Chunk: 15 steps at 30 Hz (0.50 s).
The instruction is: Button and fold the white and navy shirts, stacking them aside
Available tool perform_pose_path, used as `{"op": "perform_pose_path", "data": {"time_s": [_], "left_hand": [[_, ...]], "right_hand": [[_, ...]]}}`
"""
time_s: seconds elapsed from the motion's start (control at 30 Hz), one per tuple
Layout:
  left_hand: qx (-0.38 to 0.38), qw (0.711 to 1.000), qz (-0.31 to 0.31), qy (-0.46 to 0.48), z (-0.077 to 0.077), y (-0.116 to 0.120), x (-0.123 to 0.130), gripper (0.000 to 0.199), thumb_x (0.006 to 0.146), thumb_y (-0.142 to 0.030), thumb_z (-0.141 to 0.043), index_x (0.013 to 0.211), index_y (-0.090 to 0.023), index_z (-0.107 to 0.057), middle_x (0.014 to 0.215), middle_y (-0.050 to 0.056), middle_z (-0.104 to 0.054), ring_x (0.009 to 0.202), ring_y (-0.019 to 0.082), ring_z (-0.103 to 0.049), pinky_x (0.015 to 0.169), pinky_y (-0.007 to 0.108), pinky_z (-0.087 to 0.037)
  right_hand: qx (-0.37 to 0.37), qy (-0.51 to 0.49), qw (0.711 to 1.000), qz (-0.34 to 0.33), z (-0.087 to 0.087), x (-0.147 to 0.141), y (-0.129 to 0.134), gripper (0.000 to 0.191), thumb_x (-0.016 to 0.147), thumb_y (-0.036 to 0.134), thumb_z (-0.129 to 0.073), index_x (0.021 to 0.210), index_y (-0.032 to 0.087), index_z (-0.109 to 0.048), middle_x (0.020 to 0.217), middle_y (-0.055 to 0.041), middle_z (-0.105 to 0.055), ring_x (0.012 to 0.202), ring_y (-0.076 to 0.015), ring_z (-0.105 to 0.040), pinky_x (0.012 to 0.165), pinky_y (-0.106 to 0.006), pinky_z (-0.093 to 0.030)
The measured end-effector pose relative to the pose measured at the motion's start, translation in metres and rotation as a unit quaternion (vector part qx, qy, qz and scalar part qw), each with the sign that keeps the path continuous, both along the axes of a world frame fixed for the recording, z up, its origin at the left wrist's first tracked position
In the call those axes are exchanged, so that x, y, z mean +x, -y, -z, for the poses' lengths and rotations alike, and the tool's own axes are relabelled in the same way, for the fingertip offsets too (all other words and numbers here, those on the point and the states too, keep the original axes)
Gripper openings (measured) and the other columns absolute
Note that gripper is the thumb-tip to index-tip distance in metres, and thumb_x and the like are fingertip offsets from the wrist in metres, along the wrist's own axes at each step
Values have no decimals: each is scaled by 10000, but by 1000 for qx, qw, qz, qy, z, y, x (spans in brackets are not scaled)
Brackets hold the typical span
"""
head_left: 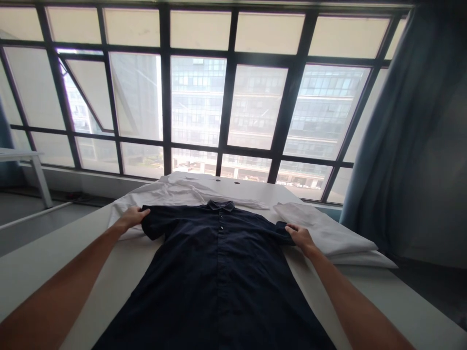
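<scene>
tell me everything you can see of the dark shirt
The dark shirt, navy to near black, looks like smooth, lightly creased cloth. It lies front up on the white table, collar at the far end, short sleeves spread, hem out of frame. Small pale buttons show below the collar. The left hand grips one sleeve's end, the right hand the other.

Matt cloth shirt (219,277), smooth table (394,296), creased cloth curtain (379,150)
</scene>
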<state>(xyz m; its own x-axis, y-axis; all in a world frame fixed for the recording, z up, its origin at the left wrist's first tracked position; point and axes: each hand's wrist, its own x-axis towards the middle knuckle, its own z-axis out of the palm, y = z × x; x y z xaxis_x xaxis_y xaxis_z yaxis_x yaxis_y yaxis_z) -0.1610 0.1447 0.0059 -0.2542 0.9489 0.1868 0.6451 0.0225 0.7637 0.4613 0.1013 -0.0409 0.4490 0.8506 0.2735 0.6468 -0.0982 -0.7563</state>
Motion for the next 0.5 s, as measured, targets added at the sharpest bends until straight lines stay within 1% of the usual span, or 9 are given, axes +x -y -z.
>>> {"op": "perform_pose_path", "data": {"time_s": [0.03,0.1,0.13,0.17,0.2,0.27,0.33,0.4,0.5], "left_hand": [[16,999,-12,27,-4,0,8,353,802,-391,-620,900,-53,-648,672,82,-698,649,233,-669,557,271,-517],[47,995,3,91,-12,4,32,436,873,-398,-543,1133,-51,-587,858,96,-735,754,205,-687,643,264,-544],[63,992,30,109,-14,8,49,469,880,-410,-537,1208,-76,-557,932,89,-740,786,192,-692,680,262,-551],[89,981,90,147,-14,13,67,509,862,-408,-565,1242,-71,-539,972,107,-739,814,206,-697,712,285,-557],[106,971,147,159,-13,19,85,545,837,-416,-592,1251,-67,-537,969,117,-742,833,225,-702,739,308,-560],[124,964,210,103,-5,31,120,552,794,-436,-625,1214,-81,-583,938,119,-748,859,265,-708,784,349,-554],[134,963,230,35,5,42,147,505,786,-420,-617,1180,-104,-624,981,126,-748,944,292,-699,848,369,-535],[131,961,245,-14,15,49,162,494,801,-404,-590,1199,-115,-632,1024,128,-744,996,299,-689,882,372,-524],[115,946,297,-58,23,56,171,509,839,-392,-552,1276,-134,-599,1046,110,-745,1000,280,-692,904,361,-515]], "right_hand": [[2,0,1000,7,-2,-1,0,369,779,362,-561,1056,198,-740,1058,-126,-736,1067,-305,-663,932,-396,-522],[3,5,1000,21,-5,-3,0,415,786,370,-566,1114,171,-724,1143,-144,-708,1121,-306,-638,969,-384,-500],[2,12,1000,24,-7,-5,1,436,790,377,-568,1141,163,-713,1168,-148,-698,1134,-308,-631,977,-383,-495],[2,20,1000,23,-10,-8,1,454,795,382,-570,1166,158,-703,1183,-151,-691,1138,-310,-628,981,-385,-491],[3,32,999,20,-12,-11,2,466,799,384,-572,1186,153,-694,1191,-153,-687,1141,-312,-627,983,-389,-489],[8,67,998,10,-18,-18,4,473,807,367,-578,1211,143,-681,1197,-157,-685,1154,-317,-620,991,-397,-482],[16,118,993,-4,-25,-26,6,477,815,342,-582,1239,139,-664,1220,-156,-675,1181,-318,-603,1010,-407,-467],[21,173,984,-22,-34,-38,10,492,830,326,-573,1280,137,-634,1271,-156,-646,1215,-313,-578,1034,-406,-445],[28,246,968,-38,-49,-62,19,535,862,321,-540,1357,119,-564,1353,-166,-583,1216,-321,-570,1025,-410,-448]]}}
